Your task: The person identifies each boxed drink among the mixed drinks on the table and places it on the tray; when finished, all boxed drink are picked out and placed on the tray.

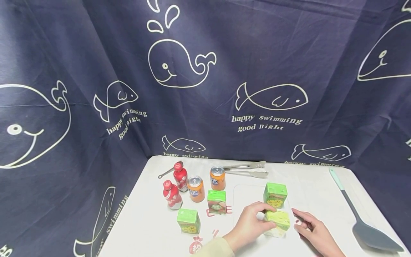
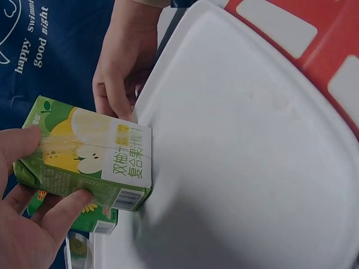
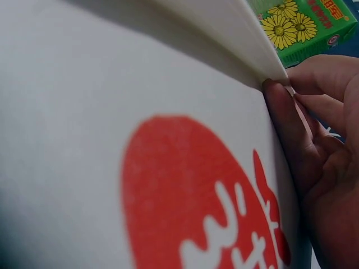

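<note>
My left hand [image 1: 248, 224] grips a yellow-green juice carton [image 1: 278, 219], thumb on one side and fingers on the other. In the left wrist view the carton [image 2: 90, 151] overlaps a white tray [image 2: 241, 145], its lower end close to the tray surface. My right hand [image 1: 316, 230] is at the tray's right side. The right wrist view shows its thumb and fingers pinching the tray rim [image 3: 263, 53]. Just behind the held carton stands a green drink carton with yellow flowers [image 1: 275, 195].
Left of the tray stand another flower carton [image 1: 188, 221], a green-topped brown carton [image 1: 217, 202], two orange cans [image 1: 196, 189] and two red bottles [image 1: 172, 195]. Tongs [image 1: 245, 169] and a measuring spoon [image 1: 170, 170] lie behind. A grey spatula [image 1: 369, 233] lies at the right edge.
</note>
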{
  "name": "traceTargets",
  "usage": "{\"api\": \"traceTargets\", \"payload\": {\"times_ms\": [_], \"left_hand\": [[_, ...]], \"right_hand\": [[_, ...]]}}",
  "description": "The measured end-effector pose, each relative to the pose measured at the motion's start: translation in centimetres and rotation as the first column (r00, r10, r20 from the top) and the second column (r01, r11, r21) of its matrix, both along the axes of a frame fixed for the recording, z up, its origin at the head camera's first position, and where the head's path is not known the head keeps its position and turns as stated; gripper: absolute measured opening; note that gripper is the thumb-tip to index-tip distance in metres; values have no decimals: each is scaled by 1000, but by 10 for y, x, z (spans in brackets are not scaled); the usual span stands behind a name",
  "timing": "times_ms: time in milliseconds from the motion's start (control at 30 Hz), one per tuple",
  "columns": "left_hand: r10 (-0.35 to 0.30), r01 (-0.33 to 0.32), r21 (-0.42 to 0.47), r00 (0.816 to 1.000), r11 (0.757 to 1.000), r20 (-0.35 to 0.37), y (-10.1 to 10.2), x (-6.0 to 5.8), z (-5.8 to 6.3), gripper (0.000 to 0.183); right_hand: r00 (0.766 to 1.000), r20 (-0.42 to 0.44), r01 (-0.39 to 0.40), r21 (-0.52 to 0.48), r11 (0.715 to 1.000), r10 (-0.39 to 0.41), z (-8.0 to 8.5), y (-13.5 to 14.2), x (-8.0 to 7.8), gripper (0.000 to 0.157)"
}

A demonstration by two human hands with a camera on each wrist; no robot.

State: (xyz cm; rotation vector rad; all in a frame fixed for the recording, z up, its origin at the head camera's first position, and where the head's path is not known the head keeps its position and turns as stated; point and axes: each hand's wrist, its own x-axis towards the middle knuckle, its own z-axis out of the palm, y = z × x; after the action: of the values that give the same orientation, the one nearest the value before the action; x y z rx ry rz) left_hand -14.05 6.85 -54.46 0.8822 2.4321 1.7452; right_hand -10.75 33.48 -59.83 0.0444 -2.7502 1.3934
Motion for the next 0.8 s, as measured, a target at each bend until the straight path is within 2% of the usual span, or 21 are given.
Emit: {"api": "traceTargets", "payload": {"times_ms": [267,500,800], "left_hand": [[-5,3,-33,999,999,-54,9,3,3,39],[-32,31,-25,999,999,-37,13,5,4,37],[-24,23,-25,999,999,-22,18,6,1,37]], "right_hand": [[1000,27,-2,0,1000,2,-4,3,-2,52],[1000,24,-13,-7,1000,14,-7,4,-3,50],[1000,-3,-22,9,1000,22,-7,5,-4,50]]}}
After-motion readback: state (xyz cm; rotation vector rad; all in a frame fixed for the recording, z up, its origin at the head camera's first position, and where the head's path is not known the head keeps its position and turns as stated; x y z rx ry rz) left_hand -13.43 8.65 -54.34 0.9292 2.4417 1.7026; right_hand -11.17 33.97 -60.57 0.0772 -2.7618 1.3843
